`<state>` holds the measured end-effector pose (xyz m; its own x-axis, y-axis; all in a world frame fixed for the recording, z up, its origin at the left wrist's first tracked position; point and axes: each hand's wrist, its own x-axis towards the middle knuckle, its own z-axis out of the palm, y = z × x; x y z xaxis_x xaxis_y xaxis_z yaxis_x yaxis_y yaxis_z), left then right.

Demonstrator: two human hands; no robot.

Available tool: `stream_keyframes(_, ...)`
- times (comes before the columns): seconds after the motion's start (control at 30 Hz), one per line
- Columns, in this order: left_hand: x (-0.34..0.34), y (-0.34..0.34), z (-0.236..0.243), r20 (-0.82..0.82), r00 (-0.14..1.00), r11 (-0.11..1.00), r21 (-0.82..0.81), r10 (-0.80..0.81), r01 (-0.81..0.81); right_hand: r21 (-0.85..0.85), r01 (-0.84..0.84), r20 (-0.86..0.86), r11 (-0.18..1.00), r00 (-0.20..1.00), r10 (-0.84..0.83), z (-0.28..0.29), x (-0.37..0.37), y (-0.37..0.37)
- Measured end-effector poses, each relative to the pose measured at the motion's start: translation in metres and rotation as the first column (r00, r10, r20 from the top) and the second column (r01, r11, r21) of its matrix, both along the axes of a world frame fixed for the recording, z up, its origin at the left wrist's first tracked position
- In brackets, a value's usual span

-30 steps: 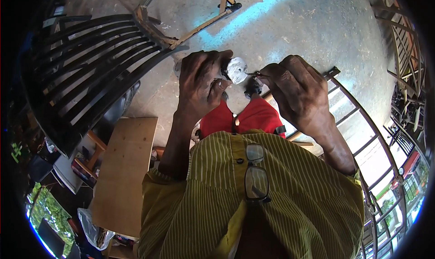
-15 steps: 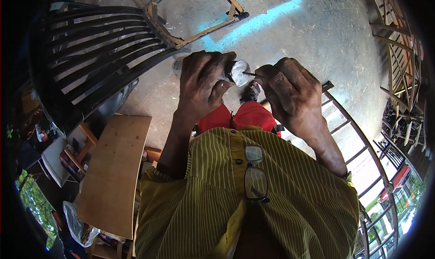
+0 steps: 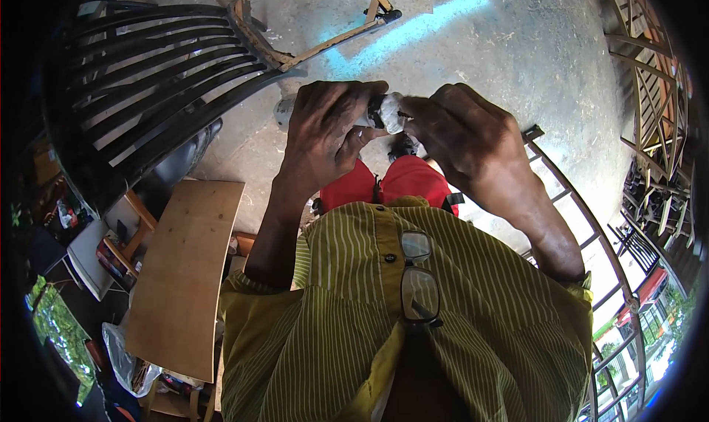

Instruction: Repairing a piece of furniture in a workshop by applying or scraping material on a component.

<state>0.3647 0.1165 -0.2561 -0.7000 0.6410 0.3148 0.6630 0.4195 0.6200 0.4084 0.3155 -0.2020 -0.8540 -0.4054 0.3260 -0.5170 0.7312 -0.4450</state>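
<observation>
My left hand (image 3: 325,134) is closed around a small dark piece (image 3: 375,110) with a lumpy white cap (image 3: 393,112) facing right. My right hand (image 3: 476,145) is closed on a thin dark rod (image 3: 404,115), pinched against the middle of that white cap. Most of the rod is hidden by my fingers. Both hands meet in front of my body, above my red trousers (image 3: 412,182) and striped shirt (image 3: 347,252).
A black slatted chair (image 3: 159,79) stands at the upper left beside a wooden frame (image 3: 336,42). A plywood board (image 3: 185,274) and a plastic bag (image 3: 125,348) are at the lower left. A metal railing frame (image 3: 598,230) and stacked wooden frames (image 3: 650,82) line the right.
The white cap has turned more edge-on and shifted slightly right. My right hand has moved in closer, covering more of the thin rod, and both hands sit a little higher in view.
</observation>
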Motion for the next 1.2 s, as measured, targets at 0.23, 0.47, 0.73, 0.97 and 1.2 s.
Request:
stream_keyframes(0.23,0.006,-0.007,-0.009,0.007,0.998,0.997,0.037,0.066,-0.066,-0.124,-0.031,0.081,0.992,0.996,0.041,0.001,-0.004,0.013)
stream_keyframes(0.47,0.011,-0.01,-0.008,0.002,0.995,0.994,0.039,0.102,-0.102,-0.21,-0.062,0.135,0.976,0.987,0.092,0.003,0.001,0.003)
stream_keyframes(0.73,0.016,-0.007,0.0,0.025,0.996,0.994,0.064,0.09,-0.091,-0.082,-0.044,-0.037,0.996,0.998,0.041,-0.006,-0.001,-0.006)
stream_keyframes(0.97,0.02,0.0,-0.003,0.094,0.994,0.98,0.187,0.046,-0.063,-0.102,-0.155,-0.051,0.983,0.987,0.15,0.0,-0.006,-0.015)
stream_keyframes(1.2,0.026,-0.013,-0.005,0.268,0.949,0.968,0.14,0.165,-0.208,-0.136,-0.179,0.018,0.974,0.983,0.183,0.0,-0.013,-0.008)
